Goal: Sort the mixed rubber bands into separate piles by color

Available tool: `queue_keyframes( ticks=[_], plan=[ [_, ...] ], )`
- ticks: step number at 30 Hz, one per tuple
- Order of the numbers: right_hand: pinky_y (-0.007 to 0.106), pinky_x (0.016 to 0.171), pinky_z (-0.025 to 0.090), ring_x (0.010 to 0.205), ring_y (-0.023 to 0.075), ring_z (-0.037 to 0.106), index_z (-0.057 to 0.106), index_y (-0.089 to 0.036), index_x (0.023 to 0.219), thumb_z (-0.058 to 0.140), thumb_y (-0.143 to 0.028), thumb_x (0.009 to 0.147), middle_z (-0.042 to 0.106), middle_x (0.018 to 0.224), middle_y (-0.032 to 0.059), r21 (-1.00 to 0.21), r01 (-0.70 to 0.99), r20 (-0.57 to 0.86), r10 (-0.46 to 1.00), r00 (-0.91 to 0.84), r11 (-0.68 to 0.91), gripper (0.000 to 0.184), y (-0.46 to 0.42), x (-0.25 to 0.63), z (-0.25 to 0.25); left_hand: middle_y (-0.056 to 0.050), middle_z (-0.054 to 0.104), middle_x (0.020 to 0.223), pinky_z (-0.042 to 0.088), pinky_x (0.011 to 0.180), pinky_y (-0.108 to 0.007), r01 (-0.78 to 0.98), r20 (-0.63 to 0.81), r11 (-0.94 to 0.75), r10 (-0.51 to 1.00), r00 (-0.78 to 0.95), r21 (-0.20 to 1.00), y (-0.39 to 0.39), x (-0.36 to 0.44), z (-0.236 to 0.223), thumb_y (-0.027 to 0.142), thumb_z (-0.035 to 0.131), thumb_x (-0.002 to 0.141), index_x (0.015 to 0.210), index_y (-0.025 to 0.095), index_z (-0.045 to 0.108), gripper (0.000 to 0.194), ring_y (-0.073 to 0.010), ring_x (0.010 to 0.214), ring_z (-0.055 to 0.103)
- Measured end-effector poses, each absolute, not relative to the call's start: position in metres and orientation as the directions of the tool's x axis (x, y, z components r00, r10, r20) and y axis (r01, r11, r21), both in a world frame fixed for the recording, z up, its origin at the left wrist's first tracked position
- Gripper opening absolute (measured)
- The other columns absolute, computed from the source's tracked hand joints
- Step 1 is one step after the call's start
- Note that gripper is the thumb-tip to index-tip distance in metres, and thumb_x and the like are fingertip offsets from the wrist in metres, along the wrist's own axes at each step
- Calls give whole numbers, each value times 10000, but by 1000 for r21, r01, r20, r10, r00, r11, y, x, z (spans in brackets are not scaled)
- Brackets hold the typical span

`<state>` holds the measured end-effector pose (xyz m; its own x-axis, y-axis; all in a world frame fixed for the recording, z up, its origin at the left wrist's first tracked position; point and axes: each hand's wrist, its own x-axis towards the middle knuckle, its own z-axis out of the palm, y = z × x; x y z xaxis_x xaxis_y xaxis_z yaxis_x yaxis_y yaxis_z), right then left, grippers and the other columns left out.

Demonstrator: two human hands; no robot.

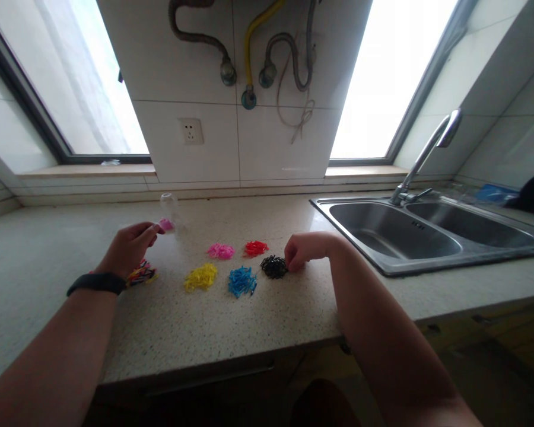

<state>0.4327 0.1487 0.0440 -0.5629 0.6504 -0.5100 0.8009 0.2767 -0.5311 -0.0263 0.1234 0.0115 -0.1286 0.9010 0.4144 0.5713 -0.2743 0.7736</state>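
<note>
My left hand (pixel 131 246) is closed in a pinch at the left, its fingertips against or just beside a small pink thing (pixel 166 225) by a clear plastic container (pixel 168 206). Whether it grips that pink thing is unclear. Partly hidden behind my left wrist lies a mixed-colour heap (pixel 142 273) of what look like small rubber bands. My right hand (pixel 302 250) has its fingers closed and pointing down at the right edge of a black pile (pixel 273 267); anything in them is hidden. Left of it lie blue (pixel 242 281), red (pixel 256 248), pink (pixel 221 251) and yellow (pixel 200 277) piles.
A double steel sink (pixel 382 261) with a tap (pixel 427 157) is set into the speckled countertop (pixel 178 332) on the right. Behind the counter is a tiled wall with a socket (pixel 191 131) and hanging hoses (pixel 249 59). Windows stand on both sides.
</note>
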Motion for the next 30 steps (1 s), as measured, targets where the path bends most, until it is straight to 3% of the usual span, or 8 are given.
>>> queue_keyframes(
  ticks=[7, 15, 21, 24, 30],
  plan=[
    [242, 567, 408, 659, 147, 616, 735, -151, 841, 759, -417, 686, 710, 745, 42, -534, 811, -501, 682, -532, 241, 309, 149, 436, 47, 30, 444, 596, 289, 500, -230, 570, 422, -268, 894, -155, 777, 120, -22, 16, 397, 555, 876, 869, 130, 682, 295, -106, 555, 382],
    [268, 554, 417, 621, 145, 575, 691, -144, 776, 657, -557, 776, 711, 787, 93, -489, 842, -289, 870, -401, 226, 415, 163, 448, 39, 18, 455, 574, 311, 490, -240, 550, 489, -315, 849, -202, 774, 116, -17, 23, 383, 563, 839, 790, 146, 687, 271, -121, 539, 410],
    [267, 627, 456, 701, 169, 627, 741, -152, 838, 822, -494, 594, 724, 782, 60, -507, 824, -502, 690, -521, 253, 428, 155, 449, 43, 21, 460, 569, 307, 479, -242, 563, 492, -319, 851, -183, 762, 119, -19, 22, 389, 556, 827, 788, 171, 685, 256, -124, 521, 410],
    [280, 673, 478, 735, 183, 642, 737, -150, 820, 875, -454, 494, 721, 778, 44, -493, 834, -541, 663, -517, 248, 466, 148, 443, 47, 20, 465, 577, 317, 487, -244, 559, 481, -314, 858, -178, 767, 120, -20, 19, 398, 563, 831, 791, 169, 690, 264, -124, 528, 419],
    [274, 624, 463, 671, 165, 614, 689, -148, 748, 872, -478, 491, 674, 697, 22, -430, 870, -555, 689, -466, 242, 457, 143, 432, 49, 21, 462, 578, 308, 477, -244, 553, 477, -319, 863, -166, 770, 122, -23, 16, 399, 573, 837, 826, 167, 708, 269, -123, 519, 411]
  ],
)
